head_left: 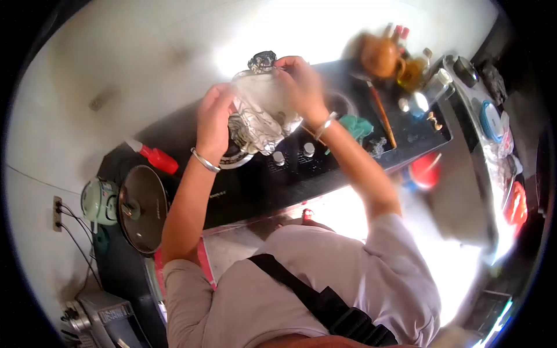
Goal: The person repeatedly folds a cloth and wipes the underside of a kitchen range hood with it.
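Observation:
Both hands hold up a white cloth with dark line patterns (261, 104) over the black gas stove (249, 194). My left hand (213, 122) has its fingers closed on the cloth's left side. My right hand (303, 87) pinches it near the top right, beside a bunched, darker patterned part (262, 61). Folds of the cloth hang down over the left burner, whose metal ring (238, 161) shows only partly. Two silver knobs (279, 158) sit just below the cloth. A silver bracelet circles each wrist.
A green cloth or bag (355, 127) and a wooden-handled utensil (383, 119) lie right. Behind them stand a brown pot (380, 55) and an oil bottle (415, 69). Left are a red bottle (159, 160), a glass lid (143, 209) and a green appliance (98, 200).

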`<state>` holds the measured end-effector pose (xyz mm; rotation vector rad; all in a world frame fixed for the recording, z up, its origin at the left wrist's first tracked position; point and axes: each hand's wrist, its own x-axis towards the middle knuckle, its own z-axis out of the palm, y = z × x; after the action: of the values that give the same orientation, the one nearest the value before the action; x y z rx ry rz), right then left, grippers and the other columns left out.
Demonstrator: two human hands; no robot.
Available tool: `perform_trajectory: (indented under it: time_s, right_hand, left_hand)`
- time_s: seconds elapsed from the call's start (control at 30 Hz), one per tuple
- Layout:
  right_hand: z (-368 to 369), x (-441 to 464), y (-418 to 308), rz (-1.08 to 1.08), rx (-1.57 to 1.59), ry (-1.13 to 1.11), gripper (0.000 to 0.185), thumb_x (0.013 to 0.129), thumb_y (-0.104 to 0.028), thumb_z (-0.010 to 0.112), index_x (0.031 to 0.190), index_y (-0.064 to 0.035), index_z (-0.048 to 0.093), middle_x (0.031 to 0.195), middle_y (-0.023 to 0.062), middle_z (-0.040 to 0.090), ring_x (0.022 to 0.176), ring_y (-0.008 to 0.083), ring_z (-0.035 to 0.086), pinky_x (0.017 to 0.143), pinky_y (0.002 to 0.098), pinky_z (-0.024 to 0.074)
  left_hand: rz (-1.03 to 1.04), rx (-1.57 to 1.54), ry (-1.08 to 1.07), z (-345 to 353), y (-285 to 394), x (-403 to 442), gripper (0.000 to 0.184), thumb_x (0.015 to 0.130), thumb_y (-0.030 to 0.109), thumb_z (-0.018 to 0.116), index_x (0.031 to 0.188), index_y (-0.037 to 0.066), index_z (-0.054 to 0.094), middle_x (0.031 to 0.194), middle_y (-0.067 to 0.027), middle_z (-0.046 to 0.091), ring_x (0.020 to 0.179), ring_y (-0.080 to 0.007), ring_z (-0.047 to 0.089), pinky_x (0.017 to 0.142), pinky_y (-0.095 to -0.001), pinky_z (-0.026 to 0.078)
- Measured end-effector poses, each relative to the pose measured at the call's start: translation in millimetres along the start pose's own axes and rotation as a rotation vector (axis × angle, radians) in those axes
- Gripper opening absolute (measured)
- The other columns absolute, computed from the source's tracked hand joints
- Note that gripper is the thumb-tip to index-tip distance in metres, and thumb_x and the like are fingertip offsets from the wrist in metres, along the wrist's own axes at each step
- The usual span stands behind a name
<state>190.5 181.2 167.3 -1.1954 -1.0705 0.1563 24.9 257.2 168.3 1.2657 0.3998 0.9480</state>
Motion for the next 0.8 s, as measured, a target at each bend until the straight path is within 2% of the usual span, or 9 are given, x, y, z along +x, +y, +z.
perform_trajectory:
  time_s: [0.07, 0.2, 0.3, 0.37, 0.47, 0.63, 0.7, 0.77, 0.8]
  right_hand:
    - [-4.0, -0.2, -1.7, 0.088, -0.028, -0.008, 0.012, 0.083, -0.003, 0.062, 0.093, 0.0006, 0.058, 0.077, 0.0011, 0.059, 0.068, 0.0062, 0.052, 0.061, 0.0209, 0.0445]
    - [-20.6, 2.0, 25.3, 0.050, 0.048, -0.089, 0.011, 0.084, -0.003, 0.060, 0.093, 0.0015, 0.061, 0.076, 0.0040, 0.062, 0.067, 0.0077, 0.055, 0.061, 0.0225, 0.0460]
    - [-39.2, 9.0, 39.8, -0.233, -0.374, -0.198, 0.017, 0.082, -0.013, 0.060, 0.087, 0.0023, 0.064, 0.084, 0.0161, 0.064, 0.076, 0.0302, 0.061, 0.069, 0.0371, 0.0488]
    - [-42.1, 11.0, 32.4, -0.286, -0.312, -0.203, 0.017, 0.082, -0.015, 0.060, 0.089, 0.0001, 0.064, 0.096, 0.0170, 0.063, 0.092, 0.0340, 0.058, 0.080, 0.0402, 0.0460]
    - [-36.9, 11.6, 24.0, -0.219, -0.211, -0.348, 0.024, 0.080, -0.019, 0.063, 0.095, 0.0002, 0.063, 0.102, 0.0176, 0.062, 0.099, 0.0334, 0.056, 0.086, 0.0394, 0.0441]
    - [-17.7, 7.1, 42.2, -0.078, -0.146, -0.472, 0.017, 0.083, -0.013, 0.063, 0.091, 0.0027, 0.061, 0.081, 0.0128, 0.064, 0.067, 0.0200, 0.060, 0.061, 0.0289, 0.0467]
    - [-7.9, 7.0, 53.5, 0.017, -0.071, -0.472, 0.015, 0.087, -0.011, 0.059, 0.082, 0.0025, 0.059, 0.068, 0.0039, 0.055, 0.061, 0.0060, 0.046, 0.054, 0.0233, 0.0392]
    - [0.0, 8.2, 60.8, 0.094, 0.076, -0.497, 0.014, 0.090, -0.011, 0.055, 0.081, -0.0001, 0.057, 0.066, -0.0037, 0.048, 0.062, 0.0028, 0.040, 0.055, 0.0206, 0.0358]
    - [4.7, 9.8, 61.7, 0.149, 0.140, -0.510, 0.013, 0.091, -0.011, 0.054, 0.084, -0.0011, 0.058, 0.068, -0.0053, 0.050, 0.063, 0.0019, 0.041, 0.056, 0.0196, 0.0360]
  left_hand:
    - [-0.025, -0.077, -0.034, 0.9, -1.1, 1.4, 0.015, 0.090, 0.011, 0.049, 0.100, 0.000, 0.053, 0.096, -0.0056, 0.059, 0.090, -0.0133, 0.055, 0.085, -0.0284, 0.041]
    - [0.003, -0.119, 0.032, 20.4, -10.6, 3.5, 0.013, 0.089, 0.013, 0.051, 0.095, 0.002, 0.055, 0.089, -0.0032, 0.058, 0.084, -0.0110, 0.052, 0.078, -0.0257, 0.041]
    - [0.069, -0.081, 0.134, 28.7, -28.4, 9.8, 0.013, 0.086, 0.017, 0.055, 0.087, 0.005, 0.059, 0.077, 0.0032, 0.055, 0.072, -0.0058, 0.048, 0.067, -0.0212, 0.039]
    - [0.040, -0.119, 0.158, 33.9, -30.6, 11.5, 0.013, 0.087, 0.016, 0.055, 0.088, 0.004, 0.058, 0.079, 0.0022, 0.057, 0.069, -0.0048, 0.048, 0.065, -0.0203, 0.040]
    - [0.011, -0.078, 0.162, 46.9, -22.6, 6.4, 0.011, 0.087, 0.012, 0.053, 0.091, 0.002, 0.057, 0.082, 0.0010, 0.058, 0.075, -0.0054, 0.053, 0.069, -0.0208, 0.043]
    - [0.066, 0.063, 0.193, 37.1, -32.1, 13.4, 0.011, 0.086, 0.011, 0.056, 0.091, 0.001, 0.057, 0.082, 0.0019, 0.056, 0.075, -0.0046, 0.050, 0.068, -0.0195, 0.042]
    - [0.135, 0.197, 0.209, 27.9, -31.7, 14.9, 0.010, 0.085, 0.010, 0.057, 0.090, 0.000, 0.056, 0.081, 0.0013, 0.056, 0.073, -0.0050, 0.051, 0.066, -0.0198, 0.042]
    - [0.248, 0.248, 0.259, 14.4, -44.4, 21.6, 0.010, 0.085, 0.009, 0.058, 0.090, 0.001, 0.055, 0.081, 0.0007, 0.056, 0.072, -0.0046, 0.051, 0.065, -0.0190, 0.042]
    - [0.236, 0.256, 0.315, 10.8, -44.2, 23.7, 0.012, 0.082, 0.006, 0.059, 0.092, 0.003, 0.056, 0.080, -0.0037, 0.058, 0.074, -0.0111, 0.055, 0.067, -0.0245, 0.043]
